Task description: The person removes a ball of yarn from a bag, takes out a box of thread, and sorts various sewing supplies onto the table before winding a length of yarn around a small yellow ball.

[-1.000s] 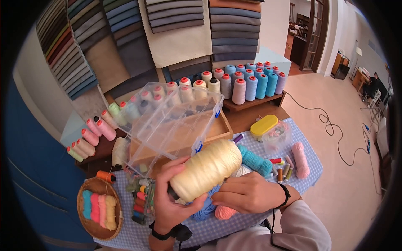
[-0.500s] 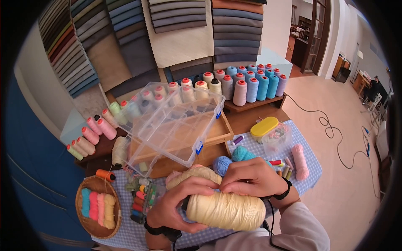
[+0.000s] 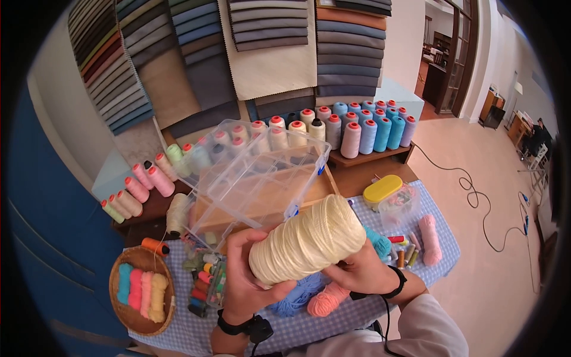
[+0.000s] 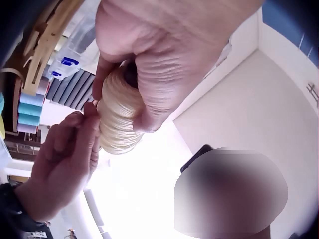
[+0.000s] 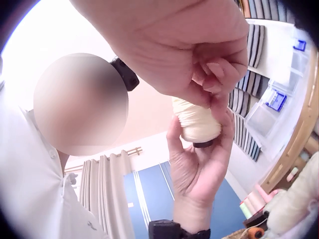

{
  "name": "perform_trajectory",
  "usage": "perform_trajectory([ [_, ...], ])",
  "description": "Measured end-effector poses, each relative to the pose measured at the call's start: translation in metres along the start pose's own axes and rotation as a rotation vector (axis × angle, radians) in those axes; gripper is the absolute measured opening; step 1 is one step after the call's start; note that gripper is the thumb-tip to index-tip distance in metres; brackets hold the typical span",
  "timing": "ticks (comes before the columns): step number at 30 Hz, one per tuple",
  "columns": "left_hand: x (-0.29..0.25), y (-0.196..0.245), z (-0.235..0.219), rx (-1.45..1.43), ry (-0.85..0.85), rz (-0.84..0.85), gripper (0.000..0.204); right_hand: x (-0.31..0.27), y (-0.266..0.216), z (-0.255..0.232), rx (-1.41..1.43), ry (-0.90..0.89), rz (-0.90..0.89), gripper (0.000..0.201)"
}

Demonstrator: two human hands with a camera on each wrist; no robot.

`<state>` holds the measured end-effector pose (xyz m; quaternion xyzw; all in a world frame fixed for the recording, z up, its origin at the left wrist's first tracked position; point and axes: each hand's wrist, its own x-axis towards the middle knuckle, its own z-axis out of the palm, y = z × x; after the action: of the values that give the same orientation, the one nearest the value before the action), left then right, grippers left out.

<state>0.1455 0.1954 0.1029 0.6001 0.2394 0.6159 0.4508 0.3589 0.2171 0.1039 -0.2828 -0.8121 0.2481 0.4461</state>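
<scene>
A large spool of cream thread (image 3: 306,238) is held up, tilted, over the checked cloth. My left hand (image 3: 242,271) grips its lower end, thumb and fingers curled around it; the dark core (image 5: 203,144) shows there in the right wrist view. Close against the spool's side is my right hand (image 3: 364,269), partly hidden behind it in the head view. In the right wrist view its fingers are curled, thumb and fingertips (image 5: 215,102) pinched together at the thread; the strand itself is hidden. Blue yarn (image 3: 300,296) and a peach yarn ball (image 3: 328,299) lie below.
Behind the spool, a clear divided box (image 3: 256,178) leans open over a wooden tray (image 3: 331,178). A basket (image 3: 169,318) of small skeins sits at left, thread cones (image 3: 352,141) line the back, and a yellow-lidded container (image 3: 382,188) is at right.
The spool dipped toward my body, then rose and tilted up again. My right hand passed from the near front over its top, and is now behind its right side. My left hand keeps its grip.
</scene>
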Motion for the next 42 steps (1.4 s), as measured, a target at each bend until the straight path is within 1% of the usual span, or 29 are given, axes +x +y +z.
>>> perform_trajectory([
  [1,0.001,-0.003,0.004,0.079,0.013,0.108,0.075,-0.001,-0.001,0.000,0.005,-0.008,-0.003,0.024],
  [3,0.003,-0.006,0.008,0.133,-0.011,0.172,0.077,-0.001,-0.001,0.000,-0.015,0.022,-0.022,0.021],
  [4,0.002,-0.005,0.006,0.196,-0.033,0.235,0.080,0.001,-0.002,0.001,0.038,0.045,-0.028,0.025],
  [5,0.001,-0.005,0.004,0.258,-0.057,0.259,0.078,0.000,-0.003,-0.001,0.046,-0.008,-0.012,0.031],
  [6,0.001,-0.003,0.001,0.329,-0.071,0.279,0.076,-0.004,-0.002,-0.004,0.115,-0.092,0.094,0.036],
  [7,0.001,0.001,0.002,0.377,-0.075,0.270,0.075,-0.002,-0.004,-0.003,0.051,-0.073,0.051,0.036],
  [8,0.003,-0.001,0.005,0.327,-0.056,0.355,0.073,-0.001,-0.010,-0.001,0.123,-0.060,0.107,0.034],
  [9,0.002,0.000,0.008,0.296,-0.029,0.360,0.073,-0.006,-0.011,0.003,0.229,-0.017,0.220,0.033],
  [11,0.000,0.008,0.008,0.311,-0.046,0.373,0.073,-0.013,-0.009,0.009,0.287,0.051,0.141,0.031],
  [12,-0.001,0.010,0.007,0.332,-0.027,0.379,0.073,-0.015,-0.010,0.012,0.302,0.032,0.126,0.031],
  [15,-0.006,0.013,0.006,0.266,-0.027,0.344,0.073,-0.017,-0.015,0.009,0.173,-0.088,0.111,0.027],
  [17,-0.009,0.014,0.005,0.223,0.023,0.371,0.074,-0.015,-0.019,0.003,-0.079,-0.538,-0.001,0.029],
  [18,-0.011,0.018,0.005,0.232,0.027,0.371,0.074,-0.006,-0.028,0.012,-0.083,-0.481,-0.137,0.023],
  [19,-0.013,0.025,0.001,0.227,0.041,0.408,0.073,-0.006,-0.027,0.019,-0.076,-0.480,-0.147,0.023],
  [21,-0.021,0.041,-0.010,0.233,0.067,0.438,0.073,-0.006,-0.019,0.036,-0.005,-0.602,-0.312,0.023],
  [22,-0.028,0.051,-0.019,0.312,0.095,0.417,0.074,-0.003,-0.026,0.041,-0.015,-0.683,-0.310,0.019],
  [23,-0.037,0.061,-0.027,0.390,0.122,0.394,0.075,-0.006,-0.023,0.045,-0.002,-0.687,-0.312,0.019],
  [25,-0.064,0.080,-0.043,0.353,0.262,0.305,0.070,-0.012,-0.010,0.062,0.087,-0.857,-0.311,0.022],
  [27,-0.097,0.093,-0.061,0.393,0.622,0.182,0.074,-0.015,0.000,0.076,0.138,-0.869,-0.279,0.021],
  [29,-0.112,0.106,-0.080,0.183,0.779,0.251,0.076,-0.021,0.019,0.092,0.177,-0.892,-0.205,0.022],
  [31,-0.137,0.120,-0.112,0.217,0.882,0.197,0.063,-0.023,0.029,0.101,0.207,-0.838,-0.220,0.021],
  [32,-0.150,0.127,-0.129,0.226,0.881,0.193,0.063,-0.023,0.031,0.102,0.210,-0.857,-0.176,0.020],
  [34,-0.178,0.141,-0.169,0.162,1.150,0.050,0.049,-0.024,0.034,0.104,0.223,-0.877,-0.129,0.020],
  [35,-0.195,0.147,-0.197,0.104,1.199,-0.048,0.045,-0.024,0.035,0.104,0.242,-0.866,-0.127,0.019],
  [36,-0.210,0.153,-0.218,0.076,1.183,-0.099,0.044,-0.025,0.036,0.105,0.259,-0.854,-0.127,0.019],
  [38,-0.228,0.156,-0.248,0.054,1.169,-0.145,0.042,-0.028,0.040,0.107,0.265,-0.851,-0.140,0.019],
  [40,-0.232,0.153,-0.269,0.235,1.366,-0.204,0.044,-0.026,0.040,0.107,0.259,-0.844,-0.156,0.019],
  [41,-0.236,0.152,-0.276,0.235,1.368,-0.205,0.044,-0.025,0.037,0.104,0.227,-0.865,-0.138,0.019],
  [42,-0.238,0.153,-0.281,0.466,1.405,-0.425,0.047,-0.025,0.036,0.103,0.195,-0.886,-0.119,0.019],
])
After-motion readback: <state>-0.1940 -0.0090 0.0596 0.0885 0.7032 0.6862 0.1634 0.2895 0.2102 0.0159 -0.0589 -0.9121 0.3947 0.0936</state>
